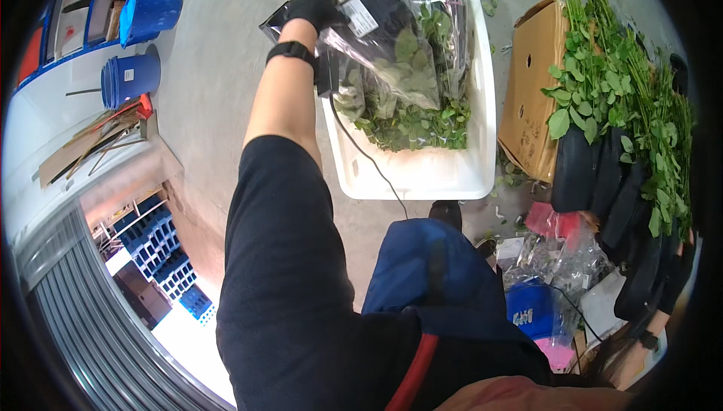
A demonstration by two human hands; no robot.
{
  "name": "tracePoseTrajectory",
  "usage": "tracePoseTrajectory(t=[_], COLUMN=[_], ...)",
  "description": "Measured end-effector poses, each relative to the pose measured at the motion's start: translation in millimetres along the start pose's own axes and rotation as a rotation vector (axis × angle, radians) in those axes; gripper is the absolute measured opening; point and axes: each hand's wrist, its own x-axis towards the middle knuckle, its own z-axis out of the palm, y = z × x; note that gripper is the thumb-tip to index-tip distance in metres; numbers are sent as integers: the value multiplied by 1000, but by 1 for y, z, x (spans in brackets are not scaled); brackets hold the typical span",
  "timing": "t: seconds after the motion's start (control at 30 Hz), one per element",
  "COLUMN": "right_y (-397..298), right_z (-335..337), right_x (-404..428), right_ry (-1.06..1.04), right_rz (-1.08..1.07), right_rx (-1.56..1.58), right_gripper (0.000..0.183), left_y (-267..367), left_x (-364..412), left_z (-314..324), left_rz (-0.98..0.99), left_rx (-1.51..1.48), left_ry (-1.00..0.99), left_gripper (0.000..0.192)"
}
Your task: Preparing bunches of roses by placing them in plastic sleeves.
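Note:
My left hand (317, 10), in a black glove, grips the dark end of a plastic-sleeved bunch of leafy stems (409, 55) over a white plastic tub (480, 129). More leafy bunches lie in the tub, some in clear sleeves with dark parts and printed labels. At the far right edge my right hand (678, 275), also gloved in black, is by the black-wrapped ends (638, 264) of long leafy stems (615, 83); its fingers are hard to make out. Both wrists carry black straps.
A cardboard box (531, 89) stands between tub and stems. Clear plastic wrapping (565, 258) and a blue item (530, 309) lie at lower right. Blue buckets (131, 79) stand at upper left, above long scraps of board (85, 151). A cable (367, 157) crosses the tub's near side.

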Motion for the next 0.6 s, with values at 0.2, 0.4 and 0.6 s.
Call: tracePoseTrajectory(t=[0.2, 0.4, 0.6], right_y=[-266, -357, -439], right_z=[89, 192, 258], right_x=[38, -7, -96], right_ry=[-308, -1075, -1445], right_rz=[-14, 658, 1021], right_rx=[661, 1710, 2363], right_gripper=[28, 44, 69], left_y=[60, 154, 194], left_x=[-134, -312, -468], left_z=[7, 19, -71], left_rz=[146, 210, 116], left_rx=[-161, -485, -533], left_ry=[112, 413, 462], left_gripper=[26, 14, 19])
